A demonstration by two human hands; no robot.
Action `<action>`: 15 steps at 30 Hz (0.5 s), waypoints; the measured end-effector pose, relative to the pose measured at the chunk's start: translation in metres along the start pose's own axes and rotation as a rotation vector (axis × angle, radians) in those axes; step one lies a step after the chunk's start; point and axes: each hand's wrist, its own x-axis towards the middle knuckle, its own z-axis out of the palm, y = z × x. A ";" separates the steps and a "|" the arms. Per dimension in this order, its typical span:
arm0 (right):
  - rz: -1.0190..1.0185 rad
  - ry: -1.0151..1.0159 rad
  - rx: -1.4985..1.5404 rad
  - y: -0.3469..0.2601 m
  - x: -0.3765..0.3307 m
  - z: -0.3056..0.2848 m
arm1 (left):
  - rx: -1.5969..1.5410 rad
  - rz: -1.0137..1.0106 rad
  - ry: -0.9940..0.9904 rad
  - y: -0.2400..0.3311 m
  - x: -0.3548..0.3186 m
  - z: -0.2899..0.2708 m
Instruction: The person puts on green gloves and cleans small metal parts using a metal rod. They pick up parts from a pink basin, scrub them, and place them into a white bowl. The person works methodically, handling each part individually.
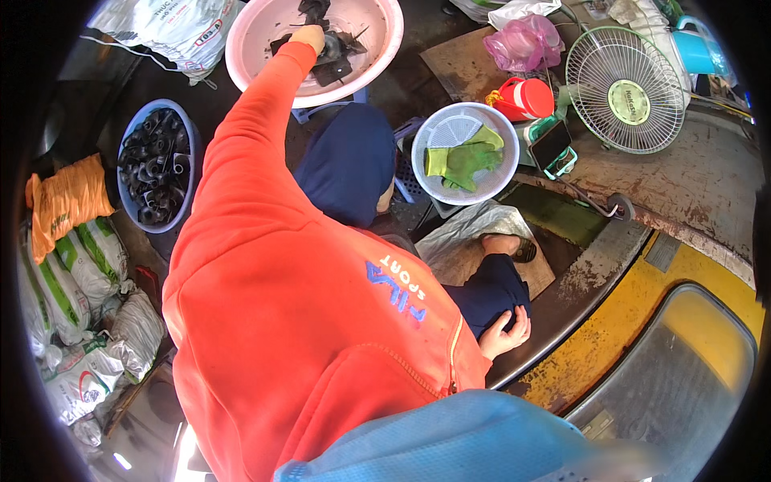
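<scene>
Thin, dark, irregular pieces (331, 72) are lying in a round pale-pink plastic basin (384, 40), both beyond and just below the left hand (307, 38), which is touching them. From where I'm standing, the fingers are hiding behind the back of that hand, so I can't tell whether they are clamping on a piece. I'd judge the step in hand as picking among these pieces; the next move is calling for a firm hold on one, clear of its neighbours, before any lifting. The right hand (507, 333) is resting on a dark-blue trouser leg (482, 304), its fingers loosely apart, holding nothing that I can see. Below and left of the left hand, an oval blue plastic tub (193, 153) is holding black, curved, tubular parts (152, 165). Above the right hand, a round whitish mesh basket (454, 128) is carrying green fabric gloves (470, 163).
</scene>
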 end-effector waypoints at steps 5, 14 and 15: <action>-0.032 0.041 -0.022 -0.003 0.009 0.004 | -0.111 -0.033 0.073 0.018 0.030 -0.025; -0.018 0.007 0.002 -0.006 0.012 0.004 | -0.391 -0.166 0.236 0.021 0.099 0.000; -0.022 0.010 -0.002 -0.006 0.013 0.005 | -0.193 -0.102 0.157 0.023 0.103 0.007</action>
